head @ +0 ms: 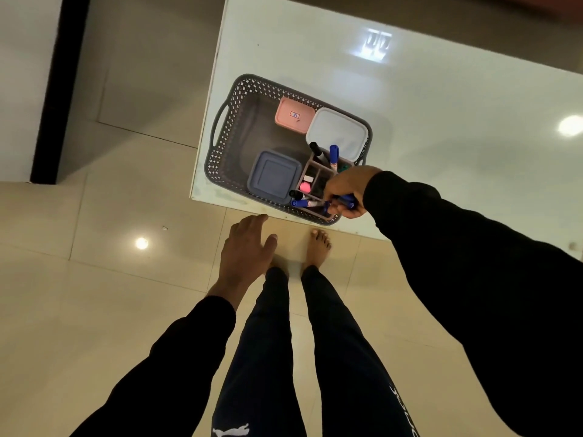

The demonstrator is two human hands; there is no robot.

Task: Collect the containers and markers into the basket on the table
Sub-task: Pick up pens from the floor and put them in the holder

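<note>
A: Head view, and we start with our right hand [345, 192]: it is curled around a blue marker [345, 201], fingers closed on the barrel, right at the near right corner of the basket [227, 134].

B: And our left hand [247, 247]?

A: Spread and holding nothing, hanging off the near edge of the surface [441, 121], above the floor [94, 247].

B: So how much do we reckon is done?

A: Most of it, we would say. Three lidded containers already sit inside the basket: a pink container [294, 115] at the far side, a white container [337, 134] to its right, and a grey-blue container [273, 176] nearer us. A divided organiser [318, 181] stands at the near right, with a black marker [316, 152] and another blue one [334, 156] upright in it, and two more markers lying by its near edge.

B: What is left, then?

A: As far as we can see, only the marker in our right hand, which has yet to be let go. The rest of the surface shows nothing else to gather, though its right end runs out of frame, so we cannot vouch for that part.
</note>
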